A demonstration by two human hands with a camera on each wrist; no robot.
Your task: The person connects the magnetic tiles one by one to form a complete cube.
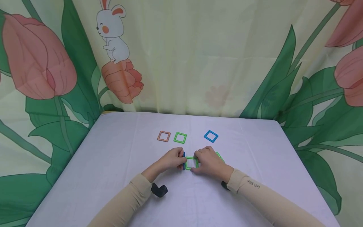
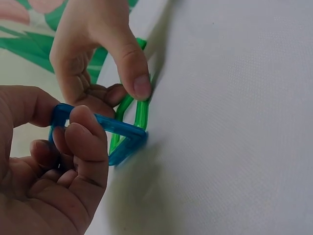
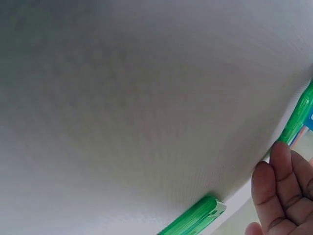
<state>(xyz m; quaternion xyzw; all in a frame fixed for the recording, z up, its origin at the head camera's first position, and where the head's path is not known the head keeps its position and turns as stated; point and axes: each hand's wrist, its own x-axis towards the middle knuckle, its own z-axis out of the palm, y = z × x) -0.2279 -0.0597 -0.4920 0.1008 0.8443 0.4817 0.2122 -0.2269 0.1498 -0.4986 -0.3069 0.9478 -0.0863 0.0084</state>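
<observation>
On the white table (image 1: 113, 164), my left hand (image 1: 180, 160) pinches a blue square frame (image 1: 184, 161) that stands on edge. Its lower edge meets the left side of a green square frame (image 1: 191, 163) lying flat. My right hand (image 1: 199, 164) grips that green frame from the right. In the left wrist view, my left hand's fingers (image 2: 80, 142) curl round the blue frame (image 2: 115, 128), and the right thumb (image 2: 133, 66) presses on the green frame (image 2: 142, 111). A second green frame (image 1: 220, 156) peeks out behind the right hand. The right wrist view shows green frame edges (image 3: 198, 219) and fingertips (image 3: 276, 181).
Three loose square frames lie further back: orange (image 1: 164, 136), green (image 1: 180, 137) and blue (image 1: 211, 136). A flower-and-rabbit printed curtain (image 1: 181, 56) hangs behind the table. Black wrist mounts (image 1: 159, 190) sit under both sleeves.
</observation>
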